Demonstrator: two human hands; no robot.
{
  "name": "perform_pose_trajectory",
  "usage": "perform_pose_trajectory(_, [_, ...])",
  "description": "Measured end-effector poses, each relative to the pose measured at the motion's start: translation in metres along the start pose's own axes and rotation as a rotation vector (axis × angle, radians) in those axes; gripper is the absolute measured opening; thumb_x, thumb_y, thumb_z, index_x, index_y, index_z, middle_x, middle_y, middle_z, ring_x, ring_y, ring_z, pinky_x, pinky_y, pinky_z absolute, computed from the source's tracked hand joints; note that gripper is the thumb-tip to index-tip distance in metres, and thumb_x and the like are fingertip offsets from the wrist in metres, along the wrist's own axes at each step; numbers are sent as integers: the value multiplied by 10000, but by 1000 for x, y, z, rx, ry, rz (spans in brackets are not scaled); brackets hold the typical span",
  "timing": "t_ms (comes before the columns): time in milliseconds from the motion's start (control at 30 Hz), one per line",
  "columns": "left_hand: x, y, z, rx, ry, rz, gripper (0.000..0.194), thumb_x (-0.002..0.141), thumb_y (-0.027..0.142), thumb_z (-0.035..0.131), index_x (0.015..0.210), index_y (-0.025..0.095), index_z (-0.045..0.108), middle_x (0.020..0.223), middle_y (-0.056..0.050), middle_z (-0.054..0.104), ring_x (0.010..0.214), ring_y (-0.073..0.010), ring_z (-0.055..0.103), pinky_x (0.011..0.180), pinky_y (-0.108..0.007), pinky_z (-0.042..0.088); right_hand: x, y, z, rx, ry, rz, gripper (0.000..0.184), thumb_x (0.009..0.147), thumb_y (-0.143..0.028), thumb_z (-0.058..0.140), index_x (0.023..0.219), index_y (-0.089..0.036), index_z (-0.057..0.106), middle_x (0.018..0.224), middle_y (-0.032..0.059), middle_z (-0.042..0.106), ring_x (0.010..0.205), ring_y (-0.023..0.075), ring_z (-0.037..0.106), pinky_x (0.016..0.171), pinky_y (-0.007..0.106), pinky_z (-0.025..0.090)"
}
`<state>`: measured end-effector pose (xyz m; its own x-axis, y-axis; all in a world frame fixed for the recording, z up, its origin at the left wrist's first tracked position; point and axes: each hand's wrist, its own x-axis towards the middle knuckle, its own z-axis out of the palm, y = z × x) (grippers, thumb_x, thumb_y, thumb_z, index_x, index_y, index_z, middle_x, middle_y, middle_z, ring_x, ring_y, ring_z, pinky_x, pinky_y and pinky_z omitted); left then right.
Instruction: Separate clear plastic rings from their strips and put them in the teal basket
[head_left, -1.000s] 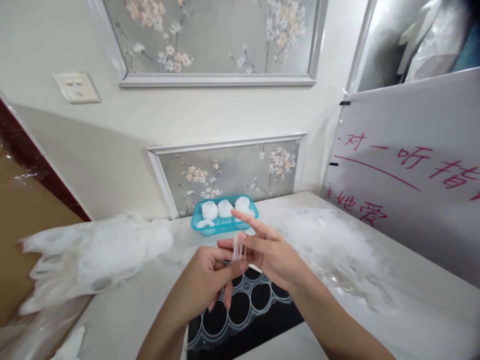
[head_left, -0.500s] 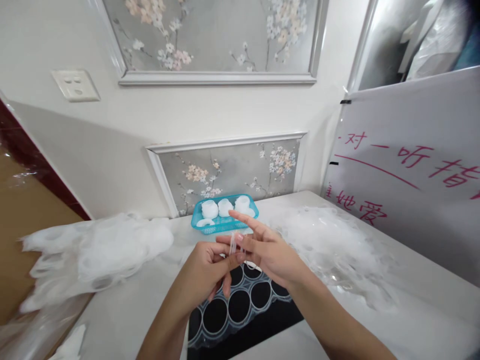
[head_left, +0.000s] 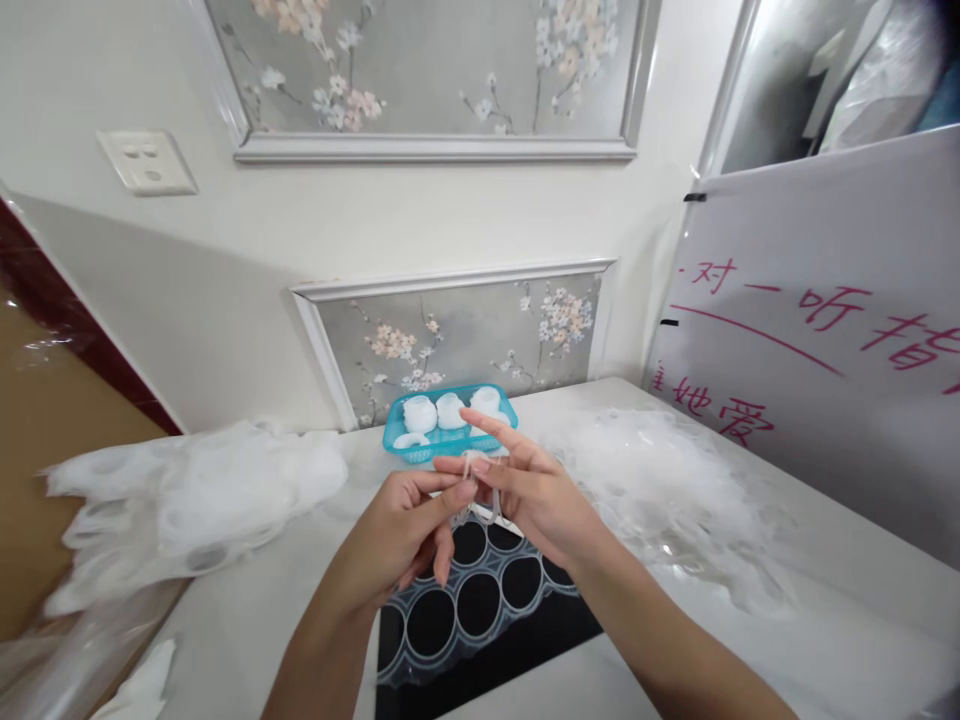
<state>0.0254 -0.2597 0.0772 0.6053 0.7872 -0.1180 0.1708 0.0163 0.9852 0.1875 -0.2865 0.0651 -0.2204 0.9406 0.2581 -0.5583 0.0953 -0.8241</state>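
Thin translucent rings (head_left: 491, 508) hang between my two hands, looped about the fingertips. My left hand (head_left: 420, 520) pinches them between thumb and forefinger, its lower fingers curled. With thumb and bent fingers my right hand (head_left: 536, 490) grips the same rings, while its forefinger points out over the basket. Beneath both hands lies a clear sheet with round cut-outs (head_left: 454, 648) on a black mat (head_left: 517, 665). Part of that sheet is hidden by my hands. How many rings I hold cannot be made out.
A blue basket (head_left: 397, 452) holding several white ring stacks (head_left: 420, 414) stands at the wall. Crumpled translucent cut-out sheets are heaped at the left (head_left: 217, 490) and the right (head_left: 660, 480) of the white table (head_left: 247, 640). A board with red writing (head_left: 810, 350) leans at the right.
My left hand has shifted slightly up and left. The rings between my hands now spread into a wider, more visible loop. My right hand has barely moved.
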Motion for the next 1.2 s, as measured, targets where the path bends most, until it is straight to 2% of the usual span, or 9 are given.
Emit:
perform_pose_trajectory(233, [0,1,1,58,43,21,355,809,464,632,909,130,698,351,19,543,221,-27,268,264,-139,138,-1,2,3,2,42,37,499,843,-314,642,1319,-271,500,922,43,733,930,158,664,902,327,458])
perform_pose_trajectory(567, [1,-3,-3,95,-79,29,355,831,480,605,820,130,664,379,24,566,226,-20,282,270,-137,168,-4,10,13,68,-15,101,561,893,-441,549,1408,-294,382,1141,75,677,1073,189,629,955,349,449])
perform_pose_trajectory(667, [-1,-3,-5,73,-190,9,344,823,466,617,771,128,655,389,17,580,221,-20,267,268,-153,135,-2,9,10,117,-40,146,600,900,-484,518,1435,-311,311,1223,87,637,1128,216,603,997,419,423])
perform_pose_trajectory(767, [-8,-3,-5,60,-384,-49,359,824,472,604,733,128,642,381,15,570,240,-35,307,291,-175,127,-1,0,5,190,-80,166,663,901,-573,445,1460,-284,234,1253,105,616,1140,220,600,1080,445,332])
perform_pose_trajectory(867, [-13,-3,-3,141,-492,-90,371,856,477,554,851,123,665,369,24,554,267,-40,293,336,-186,138,-3,-16,2,243,-124,137,815,865,-706,329,1482,-208,141,1263,150,600,1173,240,578,1107,461,283])
perform_pose_trajectory(967, [-11,-3,-3,313,-430,-112,372,879,445,530,1059,140,644,383,37,566,307,-56,329,384,-185,195,-9,-29,1,235,-149,75,951,801,-804,233,1490,-167,79,1239,175,610,1192,260,561,1081,481,310])
perform_pose_trajectory(1067, [-3,-1,-11,455,-217,-18,311,900,373,498,1051,149,651,439,26,605,418,-89,486,490,-197,329,-14,-24,2,119,-183,-20,1006,766,-841,196,1499,-174,22,1099,149,684,1104,276,618,999,492,388])
perform_pose_trajectory(1133, [-2,1,-18,432,-106,41,288,904,338,480,1015,142,660,559,-3,667,500,-108,570,541,-215,383,-16,-13,4,-33,-252,-55,1048,747,-852,242,1501,-176,-31,965,119,722,973,277,675,905,471,450])
perform_pose_trajectory(1200, [-6,3,-25,318,-79,47,306,897,314,487,1109,143,627,609,-13,682,498,-112,588,510,-210,385,-18,-3,6,-193,-339,-44,1087,736,-850,286,1492,-176,-107,872,96,732,839,262,701,798,434,492])
